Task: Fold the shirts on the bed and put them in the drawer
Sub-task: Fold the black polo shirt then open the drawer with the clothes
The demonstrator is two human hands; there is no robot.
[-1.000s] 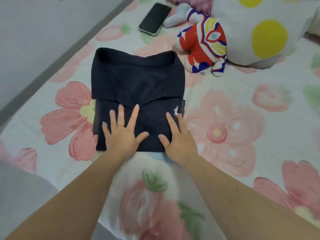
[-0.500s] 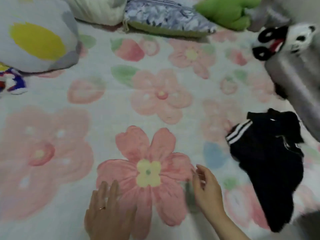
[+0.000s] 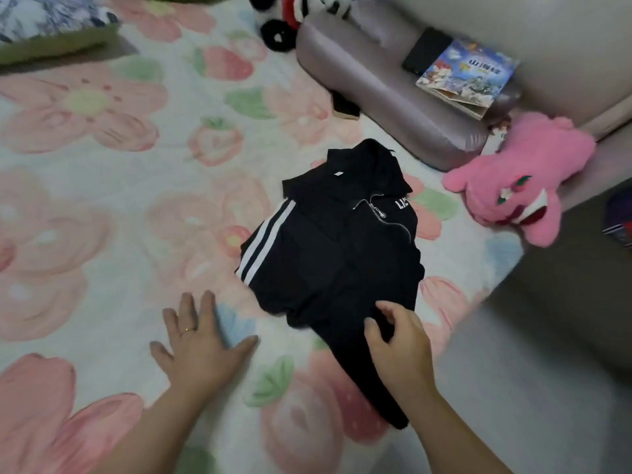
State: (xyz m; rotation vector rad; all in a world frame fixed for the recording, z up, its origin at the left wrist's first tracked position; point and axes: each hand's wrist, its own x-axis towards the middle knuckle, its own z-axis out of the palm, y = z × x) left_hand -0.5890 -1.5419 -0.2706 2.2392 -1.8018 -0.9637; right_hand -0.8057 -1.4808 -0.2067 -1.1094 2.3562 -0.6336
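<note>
A crumpled black shirt (image 3: 335, 248) with white sleeve stripes, a zip and white lettering lies on the flowered bed cover (image 3: 102, 206), right of centre. My right hand (image 3: 398, 343) is over its lower part, fingers curled and pinching the black cloth. My left hand (image 3: 200, 340) lies flat on the bed cover with fingers spread, just left of the shirt and not touching it. A ring shows on one finger. The navy shirt seen earlier is out of view.
A mauve cushion (image 3: 383, 87) with a picture book (image 3: 468, 77) and a dark phone-like slab lies at the back right. A pink plush toy (image 3: 523, 179) sits right of the shirt, a panda toy (image 3: 290, 18) behind, a pillow (image 3: 44, 29) far left. The bed edge runs at lower right.
My view swung right from the folded navy shirt to the striped black shirt. Both hands left the navy shirt; my right hand reached the black shirt and took hold of its cloth.
</note>
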